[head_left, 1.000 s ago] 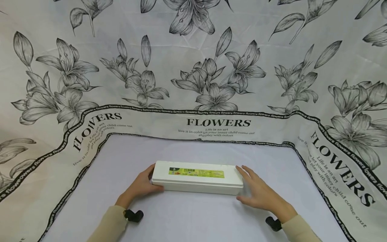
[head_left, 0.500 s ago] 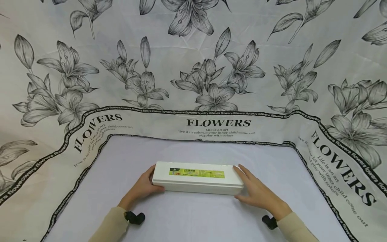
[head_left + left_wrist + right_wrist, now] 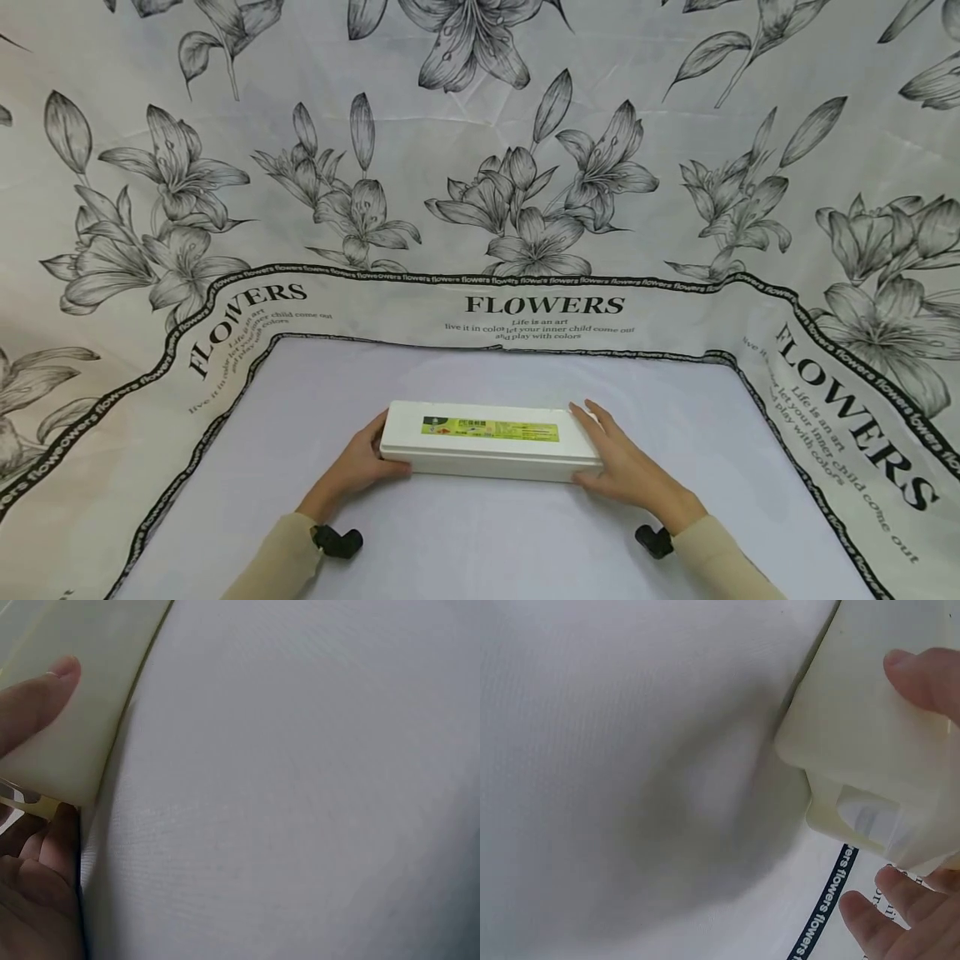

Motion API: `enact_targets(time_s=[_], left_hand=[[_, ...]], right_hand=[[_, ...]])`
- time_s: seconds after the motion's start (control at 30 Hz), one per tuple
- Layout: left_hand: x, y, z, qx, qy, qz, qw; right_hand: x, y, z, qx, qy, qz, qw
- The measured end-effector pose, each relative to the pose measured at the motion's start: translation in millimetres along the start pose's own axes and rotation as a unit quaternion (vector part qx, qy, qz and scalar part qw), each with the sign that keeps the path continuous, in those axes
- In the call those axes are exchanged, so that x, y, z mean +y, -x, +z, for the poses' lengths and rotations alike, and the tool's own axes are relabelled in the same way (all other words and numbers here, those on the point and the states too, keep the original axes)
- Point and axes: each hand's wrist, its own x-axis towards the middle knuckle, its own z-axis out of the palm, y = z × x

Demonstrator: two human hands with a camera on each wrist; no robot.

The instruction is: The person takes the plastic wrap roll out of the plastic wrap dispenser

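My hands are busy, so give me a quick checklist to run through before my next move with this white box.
1. Left hand at the left end of the white box: ok, thumb on the near side.
2. Right hand at its right end: ok, thumb over the near side.
3. Label facing up: ok.
4. Firm grip at both ends: cannot tell, pressure does not show.
5. Anything inside settled: cannot tell, the inside is not clearly visible.

We log a plain white tabletop (image 3: 480, 537), with one long white box (image 3: 491, 450), yellow-green label (image 3: 491, 428) up, lying on it.
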Motion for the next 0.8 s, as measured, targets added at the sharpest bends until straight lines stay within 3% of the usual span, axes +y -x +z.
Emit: enact_targets(time_s=[0.2, 0.43, 0.8], left_hand=[[-2.1, 0.4, 0.9, -0.011, -0.004, 0.014, 0.9998], [-0.5, 0.4, 0.9, -0.002, -0.027, 0.015, 0.9995], [-1.4, 0.9, 0.9, -0.004, -0.018, 0.011, 0.9998]], right_hand=[[0.4, -2.3, 4.1, 0.014, 0.007, -0.01, 0.9998], [-0.5, -3.2, 4.1, 0.041, 0.033, -0.027, 0.9983], [-5.8, -7.8, 3.2, 0.035, 0.013, -0.034, 0.9987]])
